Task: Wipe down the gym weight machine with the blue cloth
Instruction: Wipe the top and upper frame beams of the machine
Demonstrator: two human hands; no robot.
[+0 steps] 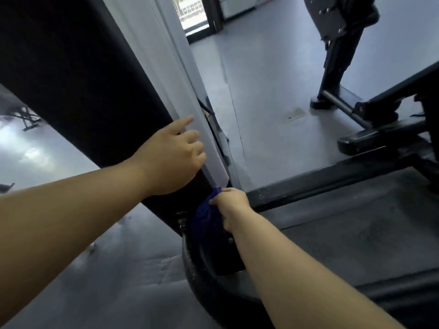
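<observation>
Fingers [224, 190] of right hand [231, 205] pinch crumpled dark-blue cloth [205, 222] against black machine column [83, 79]; left hand [171, 160] curls round its pale flat panel [175, 91].

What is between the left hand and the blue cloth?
In the head view, only the machine itself: the lower end of its pale panel and a strip of its black side separate the left hand from the cloth.
</observation>
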